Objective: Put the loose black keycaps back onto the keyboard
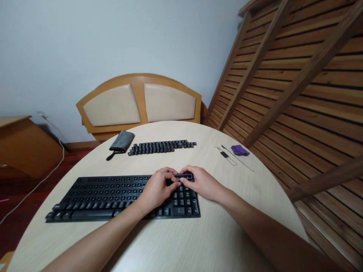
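Note:
A black keyboard (pixel 93 195) lies on the round table, with many of its upper-row keycaps off and the bottom rows and number pad still capped. My left hand (pixel 159 189) rests over its upper right part, thumb and fingers closed together. Across from it, my right hand (pixel 202 183) is bent at the top right corner, its thumb and forefinger close to the left fingertips. Both sets of fingertips meet beside the indicator panel (pixel 185 176), above the number pad (pixel 183 202). Anything pinched between them is too small or hidden to name.
Loose black keycaps (pixel 159 147) stand in rows behind the keyboard. A grey pouch (pixel 122 141) with a strap lies to their left. On the right are a wire keycap puller (pixel 225 155), a thin rod (pixel 238 158) and a folded purple cloth (pixel 240 150).

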`<state>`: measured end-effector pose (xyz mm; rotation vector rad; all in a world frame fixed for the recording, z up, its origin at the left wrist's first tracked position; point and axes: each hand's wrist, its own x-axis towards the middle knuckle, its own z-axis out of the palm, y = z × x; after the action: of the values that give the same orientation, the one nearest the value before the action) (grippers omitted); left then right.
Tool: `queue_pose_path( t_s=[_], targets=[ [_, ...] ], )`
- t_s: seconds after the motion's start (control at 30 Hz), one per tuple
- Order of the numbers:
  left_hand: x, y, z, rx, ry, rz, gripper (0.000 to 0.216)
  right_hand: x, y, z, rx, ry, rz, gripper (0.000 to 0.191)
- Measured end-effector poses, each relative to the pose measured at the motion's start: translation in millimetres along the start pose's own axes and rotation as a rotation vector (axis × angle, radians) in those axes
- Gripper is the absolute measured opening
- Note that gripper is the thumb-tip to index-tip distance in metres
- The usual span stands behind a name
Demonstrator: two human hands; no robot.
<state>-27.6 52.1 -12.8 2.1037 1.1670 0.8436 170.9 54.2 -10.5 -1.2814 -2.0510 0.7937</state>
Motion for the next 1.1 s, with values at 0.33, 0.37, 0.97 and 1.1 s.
queue_pose_path(
  t_s=[0.33, 0.37, 0.97, 1.1],
  targets=[
    [0, 3, -9, 0.085, -0.092, 0.078, 0.015, 1, 1, 1, 0.017, -0.013, -0.029, 0.016],
    [-1, 4, -11, 0.094, -0.104, 0.100, 0.013, 1, 2, 0, 0.019, -0.019, -0.029, 0.017],
    [-11, 4, -2, 0.455, -0.184, 0.248, 0.050, 32, 93, -47, -0.461, 0.242, 0.072, 0.033],
    [-10, 5, -3, 0.456, -0.192, 0.243, 0.051, 52, 97, -42, -0.639, 0.267, 0.118, 0.047]
  ],
)
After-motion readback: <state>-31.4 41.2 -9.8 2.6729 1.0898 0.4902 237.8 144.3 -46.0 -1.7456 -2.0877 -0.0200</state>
